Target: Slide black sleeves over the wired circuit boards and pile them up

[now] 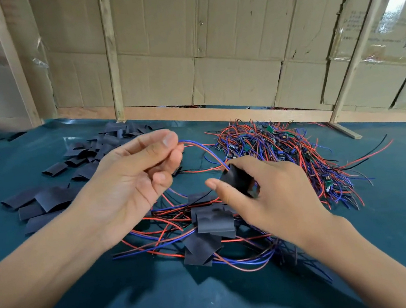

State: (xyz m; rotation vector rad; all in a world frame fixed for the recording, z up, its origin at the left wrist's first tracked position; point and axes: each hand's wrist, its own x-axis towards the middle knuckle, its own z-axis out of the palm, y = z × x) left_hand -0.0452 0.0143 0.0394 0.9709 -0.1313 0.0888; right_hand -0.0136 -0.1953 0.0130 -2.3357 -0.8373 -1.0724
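Note:
My left hand (137, 179) is raised over the table and pinches the red and blue wires (201, 148) of one board between thumb and fingertips. Those wires run down into a black sleeve (237, 180) that my right hand (274, 196) grips; the board itself is hidden inside it. Under my hands lies a pile of sleeved boards (207, 227) with red and blue leads. A heap of bare wired circuit boards (275, 148) lies at the right rear. Loose flat black sleeves (86, 158) are scattered at the left rear.
Everything rests on a teal table mat (166, 304). A cardboard wall with wooden battens (111, 62) closes the back edge. A wooden strip (346, 129) lies at the far right. More dark sleeves (16, 135) lie far left.

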